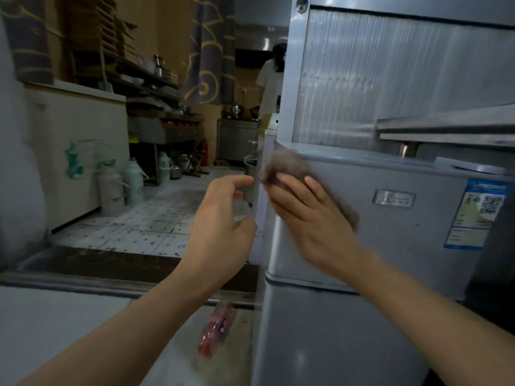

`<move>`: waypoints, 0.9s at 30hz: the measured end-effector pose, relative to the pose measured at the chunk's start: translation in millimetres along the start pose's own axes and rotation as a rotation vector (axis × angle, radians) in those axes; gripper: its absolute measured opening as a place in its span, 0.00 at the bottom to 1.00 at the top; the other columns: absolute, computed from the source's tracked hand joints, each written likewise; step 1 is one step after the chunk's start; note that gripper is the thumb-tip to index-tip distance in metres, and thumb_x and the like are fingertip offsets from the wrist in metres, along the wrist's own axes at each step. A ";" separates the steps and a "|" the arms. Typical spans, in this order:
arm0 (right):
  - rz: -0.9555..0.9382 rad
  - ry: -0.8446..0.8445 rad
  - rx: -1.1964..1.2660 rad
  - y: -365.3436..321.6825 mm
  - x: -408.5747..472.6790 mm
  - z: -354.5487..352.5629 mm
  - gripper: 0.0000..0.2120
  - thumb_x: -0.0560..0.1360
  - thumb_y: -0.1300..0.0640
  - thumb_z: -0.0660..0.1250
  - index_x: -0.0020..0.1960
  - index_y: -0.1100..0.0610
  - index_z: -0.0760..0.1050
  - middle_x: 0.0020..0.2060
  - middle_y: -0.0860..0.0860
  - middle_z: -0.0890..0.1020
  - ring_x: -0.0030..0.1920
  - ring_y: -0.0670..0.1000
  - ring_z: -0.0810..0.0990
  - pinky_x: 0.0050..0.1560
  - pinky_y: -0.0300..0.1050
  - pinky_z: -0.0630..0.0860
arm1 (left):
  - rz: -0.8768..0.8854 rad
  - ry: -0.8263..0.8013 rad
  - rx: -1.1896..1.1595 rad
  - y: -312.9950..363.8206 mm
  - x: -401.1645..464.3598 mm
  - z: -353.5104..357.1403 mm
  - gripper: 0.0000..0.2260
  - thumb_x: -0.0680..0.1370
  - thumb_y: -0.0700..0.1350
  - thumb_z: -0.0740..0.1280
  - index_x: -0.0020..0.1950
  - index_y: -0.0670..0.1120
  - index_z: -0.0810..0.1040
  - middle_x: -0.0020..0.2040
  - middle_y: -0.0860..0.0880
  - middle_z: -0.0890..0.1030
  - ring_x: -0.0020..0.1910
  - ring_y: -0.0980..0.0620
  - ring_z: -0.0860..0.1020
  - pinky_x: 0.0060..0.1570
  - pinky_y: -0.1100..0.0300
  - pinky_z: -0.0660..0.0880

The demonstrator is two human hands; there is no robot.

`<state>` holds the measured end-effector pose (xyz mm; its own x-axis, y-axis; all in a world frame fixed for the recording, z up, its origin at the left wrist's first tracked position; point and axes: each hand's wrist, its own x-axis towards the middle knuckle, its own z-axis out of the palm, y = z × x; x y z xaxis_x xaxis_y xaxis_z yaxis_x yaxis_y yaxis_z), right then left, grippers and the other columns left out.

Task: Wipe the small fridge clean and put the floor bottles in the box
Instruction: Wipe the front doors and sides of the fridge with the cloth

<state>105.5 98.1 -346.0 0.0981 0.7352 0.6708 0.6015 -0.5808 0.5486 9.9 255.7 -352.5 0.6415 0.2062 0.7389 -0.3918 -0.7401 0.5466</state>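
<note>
Fridge (362,246), silver, fills the right half of my view; upper door carries a small badge (394,196) and a blue-edged label (473,213) by its right edge.

Chest freezer (80,151), white, stands at left across the tiled floor (145,218). Two flasks (111,185) sit on the floor at its right corner.

A person in a white shirt (271,79) stands in the far doorway, behind the fridge's left edge.

Right hand (309,215) lies flat on the upper door near its top left corner, fingers straight and slightly spread, pressing a grey cloth (287,168) against the metal. Cloth is blurred.

Left hand (223,218) hangs just off the fridge's left edge, fingers loosely curled, thumb apart; I cannot tell whether it holds anything.

Bottle (216,330), clear with red, lies on the floor by the fridge's lower left edge.
</note>
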 end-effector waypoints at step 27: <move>0.368 0.157 -0.088 80.5 -96.9 -10.2 0.27 0.76 0.59 0.59 0.75 0.59 0.59 0.73 0.55 0.59 0.75 0.59 0.56 0.70 0.62 0.60 | 0.291 0.057 0.195 39.3 34.4 42.7 0.30 0.68 0.33 0.66 0.70 0.46 0.67 0.71 0.50 0.67 0.71 0.53 0.61 0.71 0.54 0.54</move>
<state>136.3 -23.5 -361.7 0.1681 0.4143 0.8945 0.4782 -0.8277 0.2935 44.7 206.4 -322.5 0.4820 0.0002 0.8762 -0.4159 -0.8801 0.2290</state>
